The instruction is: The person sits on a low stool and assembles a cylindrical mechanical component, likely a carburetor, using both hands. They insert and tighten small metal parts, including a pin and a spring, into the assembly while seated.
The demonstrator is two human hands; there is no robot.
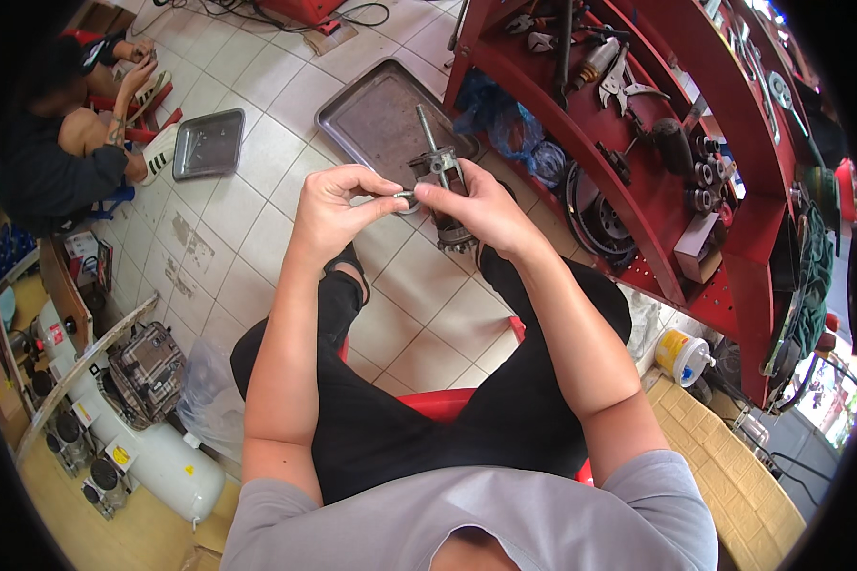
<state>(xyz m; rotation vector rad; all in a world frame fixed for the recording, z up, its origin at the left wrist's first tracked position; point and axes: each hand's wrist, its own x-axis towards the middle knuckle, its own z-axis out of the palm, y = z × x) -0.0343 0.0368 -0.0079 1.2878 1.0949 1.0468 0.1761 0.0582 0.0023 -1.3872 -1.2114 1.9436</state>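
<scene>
My left hand [343, 205] is closed in a pinch on a small, slim metal piece [405, 195]. From the other side the thumb of my right hand [481, 209] meets the same piece, its fingers curled. Right beside them is a dark metal assembly [440, 164] like a puller, with a long threaded rod [424, 126] rising from its top and a toothed or bolted round part [455, 240] at its lower end. My right hand hides part of it, and I cannot tell whether those fingers also touch it.
A large metal tray [352, 105] lies on the tiled floor beyond my hands. Another person [67, 162] sits at the left near a smaller dark tray [208, 145]. A red tool rack [590, 143] with pliers and sockets stands at the right. A white tank [167, 466] is at lower left.
</scene>
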